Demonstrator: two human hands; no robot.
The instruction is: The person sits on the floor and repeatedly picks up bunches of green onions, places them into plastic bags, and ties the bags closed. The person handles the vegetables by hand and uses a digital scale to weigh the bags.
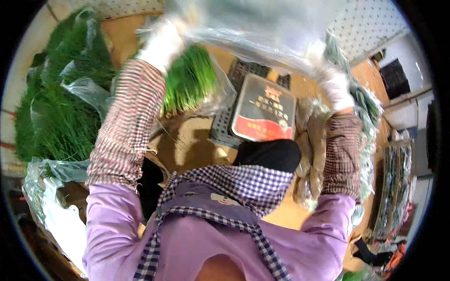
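A wide clear plastic bag [262,30] is stretched between my two raised hands at the top of the view. My left hand [164,43], in a white glove, is closed on its left side. At the lower right part of the bag, my white-gloved right hand [332,79] grips it; motion smears the fingers of both hands. Below my left hand lies a bundle of thin green chives [191,77] with pale root ends, partly wrapped in clear plastic. A flat, rounded black-and-red printed panel [265,110] rests on a black perforated crate [222,124] in front of my knee.
Feathery greens [61,93] in plastic are heaped on the left, with a white plastic bag [63,220] nearer me. Brown plastic-wrapped bundles [311,140] lie beside my right forearm, and more wrapped greens [368,112] run along its outer side. Stacked crates [396,187] stand far right.
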